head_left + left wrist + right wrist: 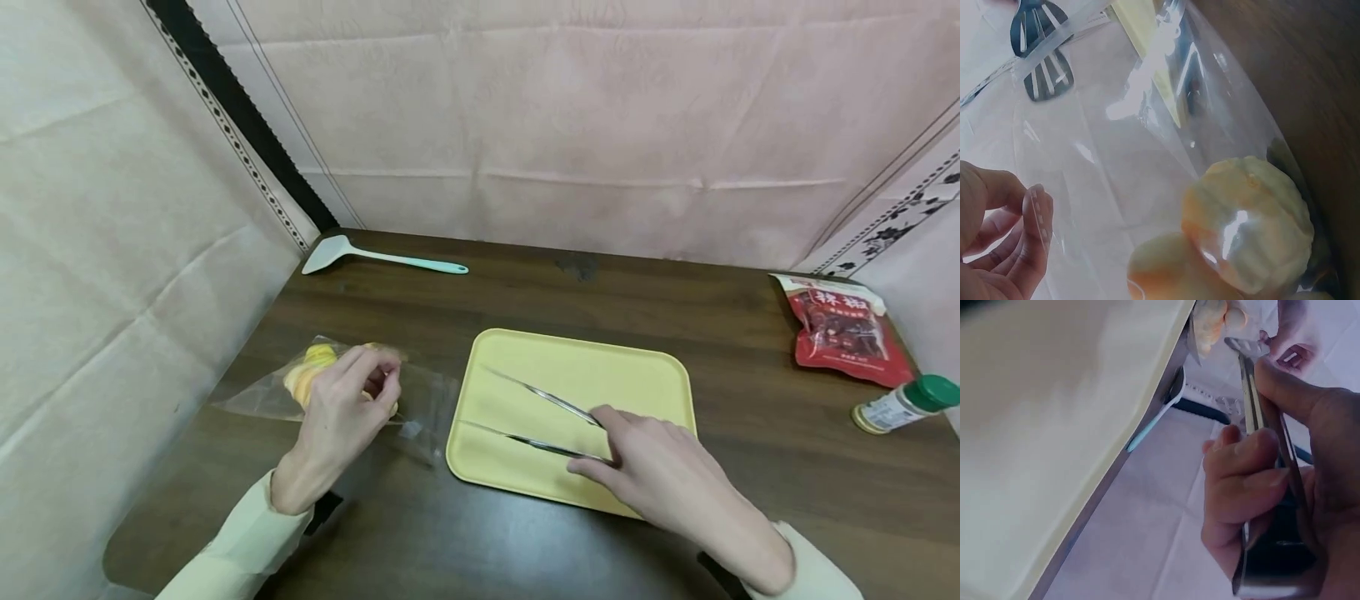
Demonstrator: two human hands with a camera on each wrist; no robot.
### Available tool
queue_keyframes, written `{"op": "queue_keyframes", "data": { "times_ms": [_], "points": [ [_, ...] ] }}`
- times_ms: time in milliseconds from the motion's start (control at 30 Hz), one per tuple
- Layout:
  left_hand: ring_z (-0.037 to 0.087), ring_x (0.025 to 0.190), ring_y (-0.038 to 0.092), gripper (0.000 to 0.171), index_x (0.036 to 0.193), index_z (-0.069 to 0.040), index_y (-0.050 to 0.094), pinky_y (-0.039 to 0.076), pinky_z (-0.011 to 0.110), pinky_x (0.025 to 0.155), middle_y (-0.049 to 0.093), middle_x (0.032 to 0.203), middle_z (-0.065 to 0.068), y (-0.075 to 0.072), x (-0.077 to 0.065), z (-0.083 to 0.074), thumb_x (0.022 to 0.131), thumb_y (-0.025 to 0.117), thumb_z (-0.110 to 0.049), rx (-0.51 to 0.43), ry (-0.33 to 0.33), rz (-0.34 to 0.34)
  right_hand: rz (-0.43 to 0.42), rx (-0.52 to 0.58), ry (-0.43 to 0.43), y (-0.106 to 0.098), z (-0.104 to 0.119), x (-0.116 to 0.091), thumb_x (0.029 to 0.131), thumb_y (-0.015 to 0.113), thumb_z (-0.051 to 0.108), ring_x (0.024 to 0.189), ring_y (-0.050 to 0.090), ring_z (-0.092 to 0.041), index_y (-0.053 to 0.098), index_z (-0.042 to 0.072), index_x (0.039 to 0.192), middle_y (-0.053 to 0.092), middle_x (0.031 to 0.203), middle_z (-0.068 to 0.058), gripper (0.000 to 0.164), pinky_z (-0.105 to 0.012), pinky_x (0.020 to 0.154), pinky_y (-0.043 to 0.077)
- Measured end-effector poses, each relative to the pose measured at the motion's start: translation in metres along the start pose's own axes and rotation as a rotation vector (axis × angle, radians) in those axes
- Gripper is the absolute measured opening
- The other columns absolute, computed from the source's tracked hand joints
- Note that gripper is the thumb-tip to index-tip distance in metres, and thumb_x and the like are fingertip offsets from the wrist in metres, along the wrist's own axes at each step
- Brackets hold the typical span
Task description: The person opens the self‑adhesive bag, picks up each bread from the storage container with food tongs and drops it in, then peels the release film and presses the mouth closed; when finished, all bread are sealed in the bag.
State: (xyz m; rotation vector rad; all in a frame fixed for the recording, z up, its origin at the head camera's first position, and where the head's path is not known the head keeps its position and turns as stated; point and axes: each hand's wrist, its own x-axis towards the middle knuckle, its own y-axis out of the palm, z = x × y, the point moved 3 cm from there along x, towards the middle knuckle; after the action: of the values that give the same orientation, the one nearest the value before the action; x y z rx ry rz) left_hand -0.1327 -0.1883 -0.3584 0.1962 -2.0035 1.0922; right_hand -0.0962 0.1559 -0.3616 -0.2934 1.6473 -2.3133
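Pinching a clear plastic bag [258,396] of round golden buns [1247,225] is the left hand [345,417], left of a yellow rectangular tray [622,383]; the right hand [667,467] grips silver metal tongs [1282,569], tips parted over it! Beyond lies a turquoise-handled spatula [397,259].

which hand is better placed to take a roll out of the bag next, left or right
Likely the right hand: it holds the metal tongs, spread and pointing toward the clear bag of rolls. The left hand pinches the bag, so it seems better suited to steadying.
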Motion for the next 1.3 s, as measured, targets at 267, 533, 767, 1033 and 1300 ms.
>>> {"op": "queue_keyframes", "data": {
  "times_ms": [267, 533, 767, 1033, 1300],
  "points": [
    [0.012, 0.063, 0.067, 0.025, 0.089, -0.007, 0.072, 0.054, 0.022, 0.055, 0.070, 0.078, 0.005, -0.001, -0.003, 0.002, 0.077, 0.079, 0.015, 0.005, -0.015, 0.002, -0.063, 0.075, 0.237, 0.008, -0.039, -0.048, 0.092, 0.085, 0.049, 0.057, 0.040, 0.001, 0.063, 0.017, 0.126, 0.052, 0.070, 0.015, 0.051, -0.026, 0.054, 0.032],
    [0.013, 0.061, 0.067, 0.027, 0.089, -0.006, 0.072, 0.054, 0.022, 0.055, 0.070, 0.077, 0.006, -0.003, -0.001, 0.004, 0.075, 0.079, 0.016, 0.001, -0.013, -0.018, -0.067, 0.096, 0.388, 0.007, -0.086, -0.076, 0.107, 0.070, 0.042, 0.074, 0.055, -0.016, 0.051, -0.002, 0.145, 0.064, 0.089, -0.002, 0.061, -0.032, 0.062, 0.041],
    [0.012, 0.062, 0.067, 0.023, 0.089, -0.005, 0.073, 0.055, 0.023, 0.055, 0.071, 0.078, 0.006, -0.003, 0.000, 0.005, 0.078, 0.077, 0.014, -0.004, -0.018, -0.001, -0.012, 0.080, 0.498, 0.005, -0.125, -0.084, 0.114, 0.055, 0.038, 0.084, 0.066, -0.047, 0.031, -0.021, 0.152, 0.064, 0.103, -0.033, 0.074, -0.062, 0.069, 0.056],
    [0.012, 0.062, 0.067, 0.025, 0.090, -0.005, 0.072, 0.056, 0.022, 0.056, 0.071, 0.078, 0.006, -0.003, -0.001, 0.005, 0.077, 0.079, 0.015, -0.008, -0.008, 0.003, -0.069, 0.030, 0.496, 0.007, -0.155, -0.083, 0.114, 0.054, 0.028, 0.105, 0.059, -0.074, 0.032, -0.032, 0.143, 0.055, 0.120, -0.056, 0.070, -0.079, 0.084, 0.050],
    [0.012, 0.064, 0.067, 0.025, 0.091, -0.005, 0.073, 0.057, 0.022, 0.058, 0.071, 0.081, 0.007, -0.003, -0.002, 0.007, 0.077, 0.079, 0.014, -0.003, -0.015, 0.034, 0.017, 0.030, 0.563, 0.010, -0.173, -0.080, 0.115, 0.048, 0.030, 0.114, 0.055, -0.076, 0.031, -0.034, 0.141, 0.047, 0.128, -0.060, 0.071, -0.079, 0.092, 0.050]
  ]
}}
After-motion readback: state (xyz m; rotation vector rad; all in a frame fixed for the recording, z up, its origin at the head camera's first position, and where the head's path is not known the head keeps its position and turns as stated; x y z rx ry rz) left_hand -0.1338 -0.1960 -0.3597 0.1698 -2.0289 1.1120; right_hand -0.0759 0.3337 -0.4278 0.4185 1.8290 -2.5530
